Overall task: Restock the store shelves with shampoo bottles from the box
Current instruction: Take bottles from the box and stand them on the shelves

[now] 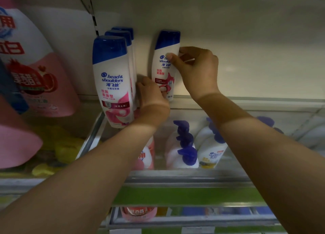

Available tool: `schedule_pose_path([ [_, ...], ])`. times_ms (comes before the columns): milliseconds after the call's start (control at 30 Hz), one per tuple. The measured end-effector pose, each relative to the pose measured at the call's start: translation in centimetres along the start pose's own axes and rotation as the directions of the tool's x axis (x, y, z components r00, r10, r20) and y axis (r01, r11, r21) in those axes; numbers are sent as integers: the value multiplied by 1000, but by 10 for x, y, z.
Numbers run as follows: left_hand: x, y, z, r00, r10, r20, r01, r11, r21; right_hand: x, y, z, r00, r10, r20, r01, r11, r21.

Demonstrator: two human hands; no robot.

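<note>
From the head camera, both bare arms reach up onto a pale store shelf [246, 100]. The right hand [197, 70] grasps a white Head & Shoulders shampoo bottle [164, 58] with a blue cap, thumb across the label front and fingers curled round its right side. The bottle stands upright at the back of the shelf, near the rear wall. The left hand [151, 94] is at the bottle's lower left, its fingertips touching the base by the pink part of the label; whether it truly grips cannot be told.

Just left of that hand stands a row of three matching shampoo bottles [112, 82], one behind another, apart from the held bottle. Farther left, blurred, is a large white and pink refill pouch [35, 66]. On the shelf below sit pump bottles [186, 145] with blue-purple pumps, and a green price strip [184, 195] runs along that shelf's front edge.
</note>
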State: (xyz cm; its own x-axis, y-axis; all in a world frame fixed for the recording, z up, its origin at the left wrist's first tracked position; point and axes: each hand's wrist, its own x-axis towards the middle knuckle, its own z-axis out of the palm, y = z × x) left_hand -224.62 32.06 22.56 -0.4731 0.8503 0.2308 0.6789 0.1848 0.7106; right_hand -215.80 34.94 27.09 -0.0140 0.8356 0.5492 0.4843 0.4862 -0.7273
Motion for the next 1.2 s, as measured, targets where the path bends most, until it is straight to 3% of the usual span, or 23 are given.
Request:
schedule_pose_path([
  [133,-26,7,-6,996,-26,86,33,997,-71,-15,5,-10,992,104,71,-104,995,-9],
  [300,-57,19,-24,979,-63,192,101,975,-197,-50,9,-41,948,264,178,-296,937,187],
  [433,-104,23,-53,974,-38,222,130,900,-415,-84,-2,-75,909,331,255,-391,887,245],
  [700,-207,38,-93,973,5,230,137,792,-595,-161,-27,-147,895,302,327,-417,828,376],
  [967,-310,24,-81,958,-78,276,225,800,-556,-251,-15,-197,852,337,401,-496,763,413],
  [1200,-392,-30,-47,887,-221,406,400,808,-434,-343,30,-216,708,524,474,-681,684,261],
])
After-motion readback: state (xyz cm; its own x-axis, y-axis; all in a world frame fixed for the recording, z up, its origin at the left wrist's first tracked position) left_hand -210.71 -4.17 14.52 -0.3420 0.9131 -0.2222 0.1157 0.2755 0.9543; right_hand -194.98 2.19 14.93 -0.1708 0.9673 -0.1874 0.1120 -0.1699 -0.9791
